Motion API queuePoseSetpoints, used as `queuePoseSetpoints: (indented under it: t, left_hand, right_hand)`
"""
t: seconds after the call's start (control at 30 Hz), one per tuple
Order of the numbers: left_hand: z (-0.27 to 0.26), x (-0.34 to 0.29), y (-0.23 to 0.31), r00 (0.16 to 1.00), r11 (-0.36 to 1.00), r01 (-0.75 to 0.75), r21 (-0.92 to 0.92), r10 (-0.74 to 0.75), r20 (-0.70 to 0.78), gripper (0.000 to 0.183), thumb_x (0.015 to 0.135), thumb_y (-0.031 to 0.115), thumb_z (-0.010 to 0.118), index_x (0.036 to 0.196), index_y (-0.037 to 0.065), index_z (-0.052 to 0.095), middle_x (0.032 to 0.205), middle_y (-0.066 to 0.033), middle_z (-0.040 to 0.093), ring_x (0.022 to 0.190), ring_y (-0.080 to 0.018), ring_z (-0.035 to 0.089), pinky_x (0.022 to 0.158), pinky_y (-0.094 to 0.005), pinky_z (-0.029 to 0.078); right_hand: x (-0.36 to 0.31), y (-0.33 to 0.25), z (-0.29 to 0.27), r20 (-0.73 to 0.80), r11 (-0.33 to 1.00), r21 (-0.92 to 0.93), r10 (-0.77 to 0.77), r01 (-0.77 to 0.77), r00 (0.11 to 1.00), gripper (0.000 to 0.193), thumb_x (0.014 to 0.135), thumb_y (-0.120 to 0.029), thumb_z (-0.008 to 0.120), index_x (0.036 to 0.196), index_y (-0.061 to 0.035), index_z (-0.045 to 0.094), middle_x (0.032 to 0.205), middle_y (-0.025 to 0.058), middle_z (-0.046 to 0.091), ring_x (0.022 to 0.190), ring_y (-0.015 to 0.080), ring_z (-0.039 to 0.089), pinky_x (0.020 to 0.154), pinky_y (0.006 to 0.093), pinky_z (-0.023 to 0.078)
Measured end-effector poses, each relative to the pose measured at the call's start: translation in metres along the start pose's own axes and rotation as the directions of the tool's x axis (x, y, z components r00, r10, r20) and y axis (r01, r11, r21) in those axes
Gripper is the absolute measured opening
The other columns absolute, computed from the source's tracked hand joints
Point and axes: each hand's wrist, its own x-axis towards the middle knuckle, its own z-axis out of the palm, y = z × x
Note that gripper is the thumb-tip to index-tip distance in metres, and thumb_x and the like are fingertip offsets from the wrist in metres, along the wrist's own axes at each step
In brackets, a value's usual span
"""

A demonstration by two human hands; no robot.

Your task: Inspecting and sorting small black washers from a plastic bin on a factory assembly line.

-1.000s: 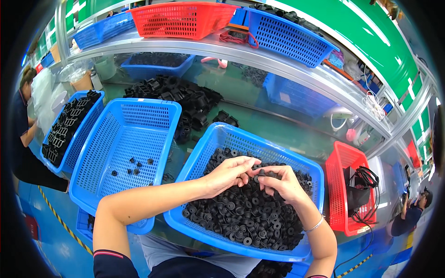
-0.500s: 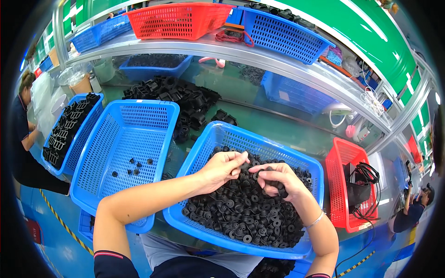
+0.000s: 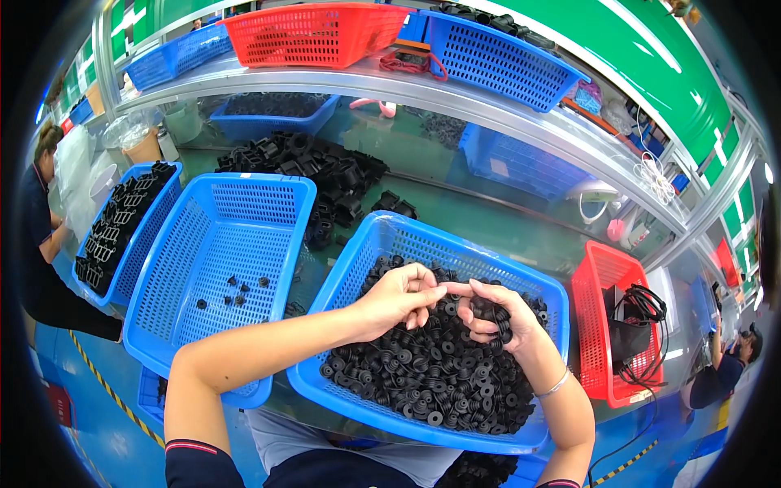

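A blue plastic basket (image 3: 455, 244) in front of me holds a heap of small black rubber rings (image 3: 423, 378). Both hands hover over it and meet at the fingertips. My left hand (image 3: 394, 297) pinches one small black part at its fingertips. My right hand (image 3: 492, 313) is curled around a handful of black rings, its forefinger stretched toward the left hand. A thin bracelet circles my right wrist.
A second blue basket (image 3: 220, 268) at the left holds several loose black parts. A pile of larger black parts (image 3: 317, 175) lies behind it. A red basket (image 3: 606, 325) with black cables stands at the right. Shelf baskets hang above. Other people work at both sides.
Both hands stayed over the basket of rings. The left hand's fingers drew in to meet the right forefinger, and the right hand curled tighter around its rings.
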Motion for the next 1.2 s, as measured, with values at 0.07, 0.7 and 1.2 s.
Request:
queuePoseSetpoints:
  t: [0.07,0.7,1.2]
  left_hand:
    - [0.005,-0.008,0.007,0.98,0.939,-0.199,0.279,0.188,0.067,0.024,0.086,0.02,0.065,0.098,0.005,0.052,0.061,0.0034,0.045,0.059,-0.0043,0.051,0.051,-0.0197,0.041]
    - [0.001,-0.002,-0.011,0.917,0.725,-0.38,0.574,0.376,0.132,0.024,0.08,0.026,0.07,0.084,0.003,0.064,0.058,-0.0016,0.05,0.056,-0.0085,0.046,0.053,-0.0271,0.038]
    - [0.003,0.001,-0.003,0.997,0.992,-0.069,0.105,0.065,0.04,0.039,0.096,0.033,0.048,0.1,-0.003,0.064,0.063,0.0032,0.052,0.061,-0.0037,0.05,0.054,-0.0198,0.038]
  right_hand:
    - [0.005,0.002,0.0,0.014,0.997,0.034,0.065,-0.066,0.998,0.054,0.094,-0.039,0.047,0.125,0.0052,0.046,0.072,0.006,0.057,0.04,0.0057,0.038,0.036,0.0212,0.029]
    - [0.007,0.013,0.018,-0.074,0.966,-0.142,0.206,-0.215,0.976,0.054,0.091,-0.058,0.039,0.091,-0.0067,0.058,0.066,0.0067,0.057,0.041,0.0087,0.045,0.035,0.0198,0.031]
    - [0.009,0.012,0.006,-0.092,0.985,-0.048,0.159,-0.164,0.983,0.054,0.092,-0.053,0.042,0.104,-0.0028,0.057,0.069,0.0072,0.059,0.043,0.0089,0.046,0.037,0.0225,0.032]
